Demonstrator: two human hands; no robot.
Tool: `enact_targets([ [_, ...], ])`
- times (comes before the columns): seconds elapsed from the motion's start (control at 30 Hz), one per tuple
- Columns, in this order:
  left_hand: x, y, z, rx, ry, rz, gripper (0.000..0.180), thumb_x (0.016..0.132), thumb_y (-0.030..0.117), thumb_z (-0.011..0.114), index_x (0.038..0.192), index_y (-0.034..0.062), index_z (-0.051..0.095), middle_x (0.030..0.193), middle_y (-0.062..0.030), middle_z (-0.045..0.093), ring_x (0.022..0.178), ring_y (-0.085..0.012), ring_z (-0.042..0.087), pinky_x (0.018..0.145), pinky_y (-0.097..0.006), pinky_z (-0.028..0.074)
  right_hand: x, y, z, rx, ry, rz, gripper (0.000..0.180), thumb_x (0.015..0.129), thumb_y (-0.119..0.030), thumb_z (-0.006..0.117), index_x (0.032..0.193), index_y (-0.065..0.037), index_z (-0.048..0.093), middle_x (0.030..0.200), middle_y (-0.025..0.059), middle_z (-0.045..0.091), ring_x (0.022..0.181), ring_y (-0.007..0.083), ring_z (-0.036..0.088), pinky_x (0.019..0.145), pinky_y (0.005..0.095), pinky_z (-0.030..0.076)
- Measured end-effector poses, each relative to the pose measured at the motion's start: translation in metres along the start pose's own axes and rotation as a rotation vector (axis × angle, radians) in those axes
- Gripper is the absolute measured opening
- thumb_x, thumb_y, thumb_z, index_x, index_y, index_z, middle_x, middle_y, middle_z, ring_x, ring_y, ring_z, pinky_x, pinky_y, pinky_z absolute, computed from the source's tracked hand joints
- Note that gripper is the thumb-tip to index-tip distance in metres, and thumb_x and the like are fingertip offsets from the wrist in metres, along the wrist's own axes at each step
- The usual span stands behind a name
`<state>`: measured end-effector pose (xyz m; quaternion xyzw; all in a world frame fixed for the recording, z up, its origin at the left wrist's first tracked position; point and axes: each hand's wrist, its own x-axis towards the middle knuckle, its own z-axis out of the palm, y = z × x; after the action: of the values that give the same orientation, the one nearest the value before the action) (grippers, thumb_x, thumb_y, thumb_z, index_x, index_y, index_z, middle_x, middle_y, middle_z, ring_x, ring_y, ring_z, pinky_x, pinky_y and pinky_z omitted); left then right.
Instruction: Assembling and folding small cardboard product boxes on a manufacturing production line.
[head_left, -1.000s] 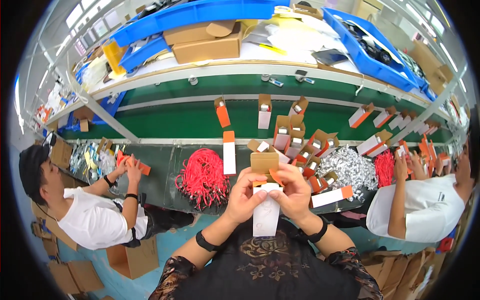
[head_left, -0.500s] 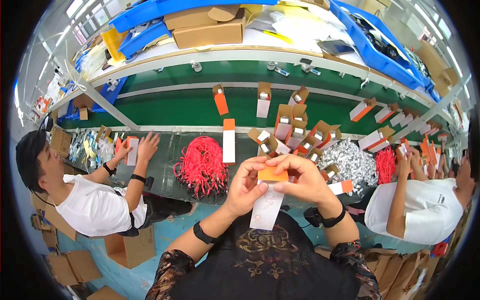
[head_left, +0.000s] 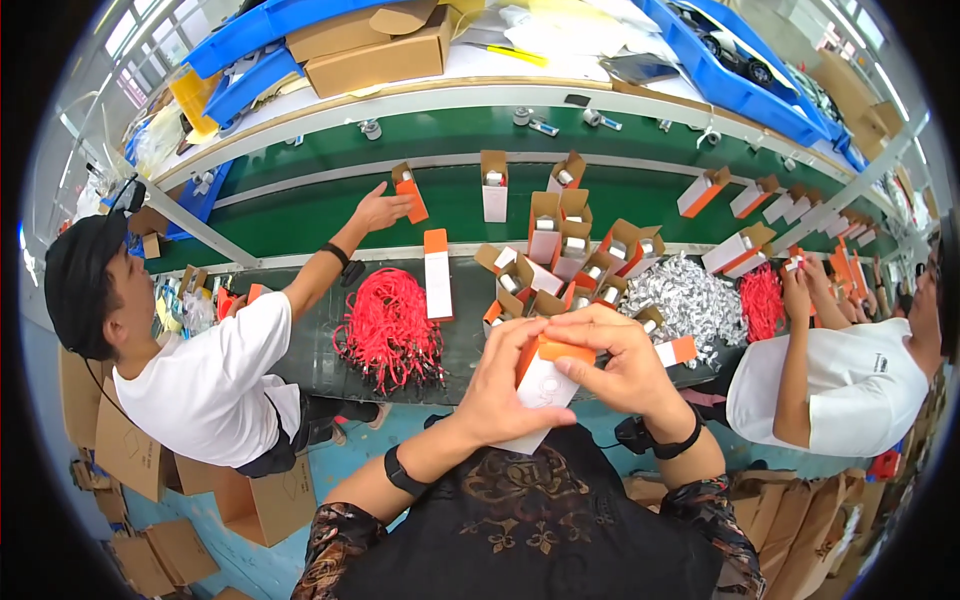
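In front of my chest I hold a white carton with an orange top (head_left: 545,390), tilted, its top end pointing away from me. My left hand (head_left: 497,388) grips it along the left side, thumb across the lower front. My right hand (head_left: 622,362) is closed round the orange end, its thumb pressing near the upper edge. The fingers hide part of the top. Just beyond stand several open cartons (head_left: 573,248) with white-capped items inside. A closed white and orange carton (head_left: 438,283) lies to their left.
A heap of red cords (head_left: 388,325) lies left on the dark bench; silvery packets (head_left: 685,305) and more red cords (head_left: 763,305) lie right. Behind runs a green conveyor (head_left: 340,215) under a shelf with blue trays. Co-workers stand on both sides; the left one's hand (head_left: 383,208) is at an orange carton (head_left: 410,192).
My right hand has come down over the orange end and the carton has turned slightly. The left co-worker has reached across to a carton on the conveyor. The view has shifted a little.
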<state>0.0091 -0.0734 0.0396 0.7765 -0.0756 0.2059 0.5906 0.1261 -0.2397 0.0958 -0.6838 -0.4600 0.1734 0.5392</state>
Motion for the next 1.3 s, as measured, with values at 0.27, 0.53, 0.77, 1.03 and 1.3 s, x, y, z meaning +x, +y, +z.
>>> enact_targets([
  [0.27, 0.003, 0.021, 0.008, 0.230, -0.006, -0.183, 0.097, 0.064, 0.022, 0.088, 0.145, 0.0078, 0.038, 0.128, -0.0173, 0.048, 0.118, -0.0334, 0.055, 0.097, -0.042, 0.049, -0.003, 0.017, -0.006, 0.165, 0.074, 0.070, 0.027, 0.087, -0.003, 0.070, 0.114, 0.000, 0.072, 0.113, 0.0152, 0.069, 0.107, 0.0226, 0.063, 0.091, 0.0336, 0.050],
  [0.53, 0.005, 0.006, -0.001, 0.100, -0.051, -0.200, 0.102, 0.065, 0.029, 0.090, 0.150, 0.0086, 0.036, 0.128, -0.0171, 0.049, 0.118, -0.0327, 0.055, 0.099, -0.041, 0.047, 0.007, 0.016, -0.007, 0.107, 0.102, 0.149, 0.024, 0.090, -0.005, 0.068, 0.113, 0.003, 0.070, 0.108, 0.0134, 0.071, 0.098, 0.0177, 0.066, 0.087, 0.0301, 0.051],
  [0.77, 0.006, -0.002, -0.002, 0.044, -0.034, -0.164, 0.108, 0.065, 0.033, 0.092, 0.152, 0.0056, 0.033, 0.129, -0.0174, 0.050, 0.118, -0.0318, 0.055, 0.100, -0.040, 0.045, 0.015, 0.008, -0.018, -0.069, 0.044, -0.007, 0.022, 0.089, -0.006, 0.069, 0.110, 0.000, 0.072, 0.106, 0.0142, 0.072, 0.097, 0.0259, 0.070, 0.085, 0.0343, 0.054],
  [1.03, 0.005, -0.009, -0.004, 0.032, -0.072, -0.164, 0.103, 0.064, 0.030, 0.092, 0.148, 0.0073, 0.037, 0.128, -0.0169, 0.051, 0.117, -0.0313, 0.056, 0.099, -0.040, 0.046, 0.014, 0.004, -0.022, -0.113, -0.050, -0.045, 0.027, 0.085, -0.008, 0.073, 0.111, 0.000, 0.072, 0.108, 0.0150, 0.072, 0.100, 0.0268, 0.069, 0.087, 0.0359, 0.053],
  [1.3, -0.008, -0.018, -0.014, -0.277, -0.029, -0.307, 0.107, 0.075, 0.020, 0.086, 0.153, 0.0042, 0.014, 0.139, -0.0195, 0.046, 0.128, -0.0277, 0.050, 0.104, -0.041, 0.044, 0.009, 0.027, 0.047, 0.016, 0.101, -0.008, 0.044, 0.079, -0.002, 0.075, 0.122, -0.001, 0.068, 0.126, 0.0142, 0.063, 0.121, 0.0269, 0.055, 0.102, 0.0387, 0.043],
])
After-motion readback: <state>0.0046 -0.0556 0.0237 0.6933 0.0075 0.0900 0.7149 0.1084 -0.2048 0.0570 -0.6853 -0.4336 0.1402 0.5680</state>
